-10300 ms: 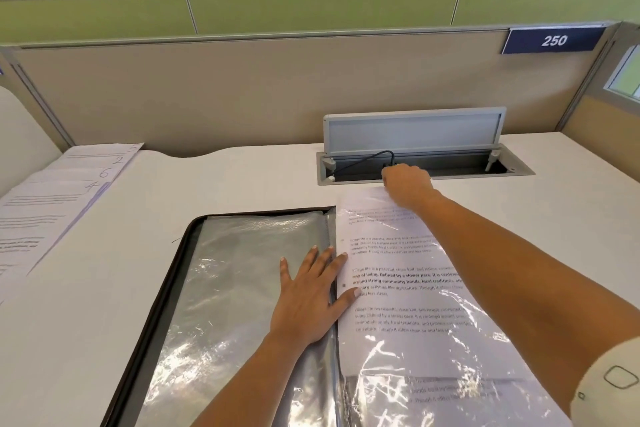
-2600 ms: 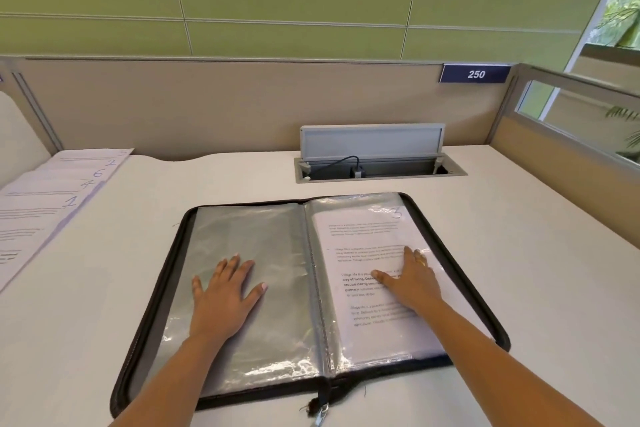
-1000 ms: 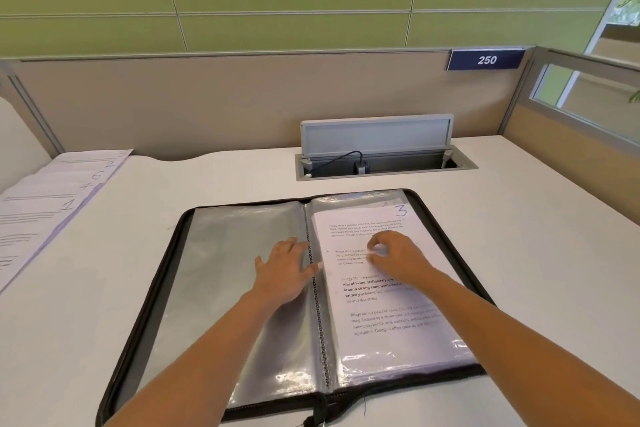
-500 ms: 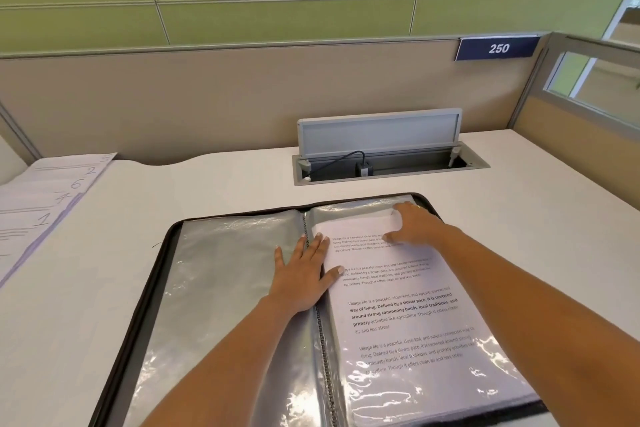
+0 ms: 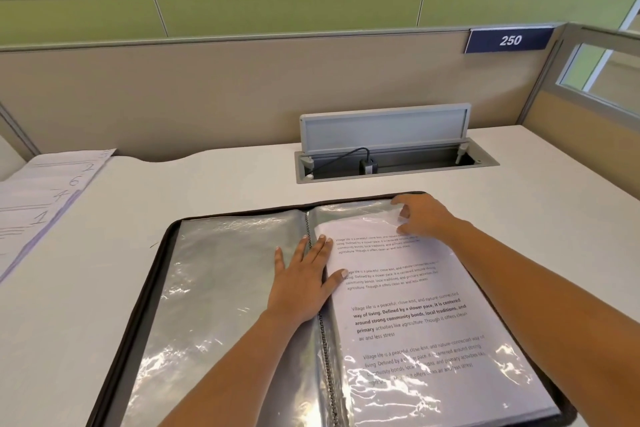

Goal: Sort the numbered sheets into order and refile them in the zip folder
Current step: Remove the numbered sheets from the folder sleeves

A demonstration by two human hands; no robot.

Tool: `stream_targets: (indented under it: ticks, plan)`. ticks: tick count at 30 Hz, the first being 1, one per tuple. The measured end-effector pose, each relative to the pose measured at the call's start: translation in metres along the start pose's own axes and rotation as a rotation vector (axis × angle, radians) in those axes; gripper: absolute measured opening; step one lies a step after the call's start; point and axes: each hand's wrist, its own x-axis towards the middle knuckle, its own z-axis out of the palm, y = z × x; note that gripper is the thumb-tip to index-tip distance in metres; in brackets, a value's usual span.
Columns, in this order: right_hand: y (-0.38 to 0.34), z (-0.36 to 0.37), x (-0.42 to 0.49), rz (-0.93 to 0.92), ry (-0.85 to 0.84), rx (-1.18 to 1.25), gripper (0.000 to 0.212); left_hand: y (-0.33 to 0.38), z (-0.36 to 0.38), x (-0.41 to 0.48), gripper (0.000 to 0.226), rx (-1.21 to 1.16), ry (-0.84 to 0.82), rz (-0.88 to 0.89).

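A zip folder (image 5: 242, 288) lies open flat on a pale desk (image 5: 536, 218), towards the near edge and a little right of the middle. Its metal ring spine runs from the near edge away to the far edge, leaning slightly left at the far end, so both pages have their long axis pointing away from the viewer. The left page is a bare, shiny plastic pocket. On the right page a printed sheet (image 5: 415, 305) sits inside a clear sleeve (image 5: 360, 210), lengthwise along the spine, with the top of its text at the far end. The left hand (image 5: 301, 288) rests flat across the spine, fingers straight and slightly spread, palm on the left page and thumb touching the sheet's left margin. The right hand (image 5: 420, 217) is at the far end of the right page, fingers and thumb curled around the sleeve's top edge, pinching it near the far right corner of the folder. A fanned pile of loose sheets (image 5: 41, 204) lies at the desk's left edge, well apart from the folder, showing handwritten numbers 2, 6, 4 and 1. Beyond the folder, near the far edge, a cable box (image 5: 384, 128) is set into the desk with its lid standing up and a black plug (image 5: 366, 166) inside. A blue sign (image 5: 509, 40) reading 250 hangs on the beige partition behind.
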Motion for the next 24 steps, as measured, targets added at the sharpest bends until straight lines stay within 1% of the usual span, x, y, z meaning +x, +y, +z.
stream_targets:
  ticks: [2, 3, 6, 9, 12, 14, 16, 18, 19, 20, 22, 23, 24]
  plan:
    - [-0.007, -0.001, 0.004, -0.039, -0.046, -0.036, 0.075, 0.0, 0.0, 0.0, 0.068, 0.001, 0.0, 0.002]
    - [-0.01, -0.002, 0.006, -0.049, -0.076, -0.072, 0.075, 0.0, 0.0, 0.0, 0.068, 0.003, 0.002, 0.003]
    - [-0.018, -0.003, 0.013, -0.042, -0.151, -0.254, 0.06, 0.0, 0.0, 0.0, 0.068, 0.012, 0.01, 0.006]
    - [-0.027, -0.003, 0.017, -0.043, -0.137, -0.367, 0.048, 0.0, 0.001, -0.001, 0.067, 0.018, 0.008, 0.007]
    - [-0.034, -0.002, 0.02, -0.086, -0.116, -0.387, 0.039, 0.0, 0.001, -0.001, 0.067, 0.018, 0.014, 0.006]
    - [-0.037, -0.001, 0.024, -0.17, -0.024, -0.402, 0.03, 0.0, 0.002, 0.0, 0.068, 0.016, 0.021, 0.005]
    - [-0.041, 0.0, 0.025, -0.252, 0.021, -0.393, 0.02, 0.0, 0.003, -0.001, 0.075, 0.009, 0.028, 0.005]
    - [-0.044, 0.0, 0.026, -0.304, -0.015, -0.396, 0.01, 0.0, 0.004, -0.001, 0.087, 0.008, 0.038, 0.007]
    - [-0.045, 0.0, 0.026, -0.32, -0.03, -0.396, 0.009, 0.0, 0.004, -0.001, 0.086, 0.011, 0.04, 0.006]
    - [-0.045, 0.0, 0.027, -0.328, -0.035, -0.388, 0.013, 0.0, 0.005, -0.001, 0.081, 0.016, 0.039, 0.003]
    - [-0.046, 0.002, 0.029, -0.298, -0.038, -0.326, 0.029, 0.0, 0.004, -0.001, 0.071, 0.021, 0.038, 0.002]
    - [-0.048, 0.001, 0.03, -0.266, -0.037, -0.269, 0.035, 0.0, 0.004, -0.001, 0.072, 0.024, 0.042, 0.004]
    - [-0.05, 0.0, 0.03, -0.238, -0.032, -0.205, 0.036, 0.0, 0.005, -0.001, 0.075, 0.028, 0.045, 0.006]
